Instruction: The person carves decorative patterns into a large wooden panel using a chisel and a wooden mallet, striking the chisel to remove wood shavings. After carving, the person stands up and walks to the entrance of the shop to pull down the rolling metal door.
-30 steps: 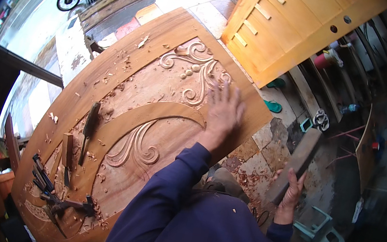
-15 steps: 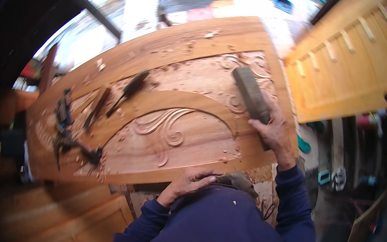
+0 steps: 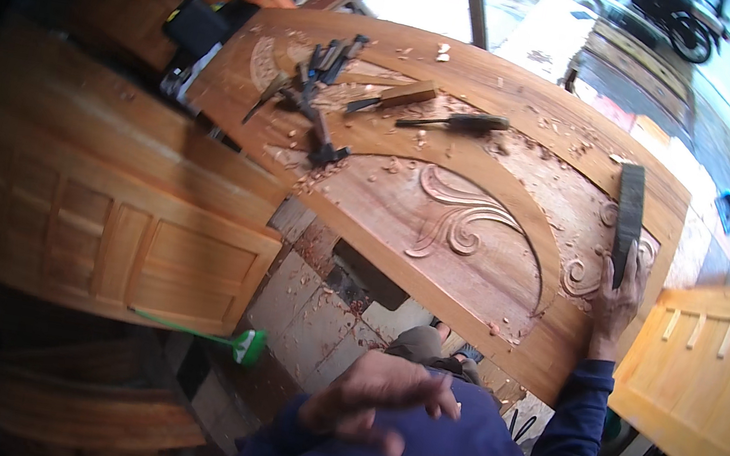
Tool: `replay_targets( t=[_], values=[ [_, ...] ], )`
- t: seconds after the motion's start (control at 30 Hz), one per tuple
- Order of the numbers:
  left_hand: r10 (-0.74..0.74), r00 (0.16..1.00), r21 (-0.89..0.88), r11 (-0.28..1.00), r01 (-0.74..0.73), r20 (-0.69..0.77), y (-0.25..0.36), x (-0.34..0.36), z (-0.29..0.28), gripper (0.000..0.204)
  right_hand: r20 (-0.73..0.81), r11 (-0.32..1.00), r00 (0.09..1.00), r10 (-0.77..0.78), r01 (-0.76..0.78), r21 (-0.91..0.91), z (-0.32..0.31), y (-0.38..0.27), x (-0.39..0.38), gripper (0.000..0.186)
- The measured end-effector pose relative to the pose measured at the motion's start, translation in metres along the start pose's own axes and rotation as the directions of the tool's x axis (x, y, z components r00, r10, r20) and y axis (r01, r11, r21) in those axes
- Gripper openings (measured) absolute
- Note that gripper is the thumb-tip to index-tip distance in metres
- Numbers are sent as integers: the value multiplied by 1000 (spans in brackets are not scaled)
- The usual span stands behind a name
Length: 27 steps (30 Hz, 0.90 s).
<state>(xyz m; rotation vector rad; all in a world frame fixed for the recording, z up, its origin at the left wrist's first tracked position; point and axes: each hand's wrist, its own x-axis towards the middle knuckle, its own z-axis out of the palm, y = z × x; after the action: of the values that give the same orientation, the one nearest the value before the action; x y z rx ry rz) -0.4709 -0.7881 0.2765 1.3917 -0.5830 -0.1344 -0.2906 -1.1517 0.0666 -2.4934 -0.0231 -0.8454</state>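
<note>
My right hand [image 3: 620, 304] is closed around the lower end of a dark, worn rectangular block [image 3: 630, 211]; its exact kind I cannot tell. The block lies over the right end of a carved wooden panel [image 3: 588, 346], beside scroll carving. In front of my body, above the blue shirt, my left hand [image 3: 382, 400] hovers with thumb and fingers apart and nothing in it. Across the panel's far left part lie a chisel with a square wooden handle [image 3: 410, 94], a dark-handled chisel [image 3: 480, 123] and a hammer-like tool [image 3: 329, 156].
Several more tools [image 3: 334, 58] and wood shavings lie on the panel's left end. A paneled door [image 3: 189, 268] stands at left, with a green broom [image 3: 248, 346] near it. Another yellowish wooden door [image 3: 693, 371] is at right. A motorcycle [image 3: 679, 20] stands at the back.
My view has swung, so the panel appears turned. My left hand has lifted off my lap area with fingers spread. The right hand still grips the block, now turned more upright in view.
</note>
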Motion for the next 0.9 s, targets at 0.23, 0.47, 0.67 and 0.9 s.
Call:
replay_targets(
  t=[0.23, 0.47, 0.67, 0.9],
  values=[
    [518, 808, 121, 816, -565, 281, 56, 27, 51, 55, 10, 1000, 1000, 18, -18, 25, 3, 6, -7, 57],
    [560, 794, -3, 818, -576, 238, 70, -2, 42, 46, -24, 998, 1000, -17, 18, 57, 4, 5, -11, 60],
    [128, 983, 426, 888, -173, 133, 58, -57, -13, 59, -66, 999, 997, -32, 31, -21, 4, 8, -27, 71],
    [-736, 676, 824, 361, 436, -35, 11, -254, -84, 78, -40, 986, 997, 63, -68, -153, 4, -9, -71, 97]
  ],
)
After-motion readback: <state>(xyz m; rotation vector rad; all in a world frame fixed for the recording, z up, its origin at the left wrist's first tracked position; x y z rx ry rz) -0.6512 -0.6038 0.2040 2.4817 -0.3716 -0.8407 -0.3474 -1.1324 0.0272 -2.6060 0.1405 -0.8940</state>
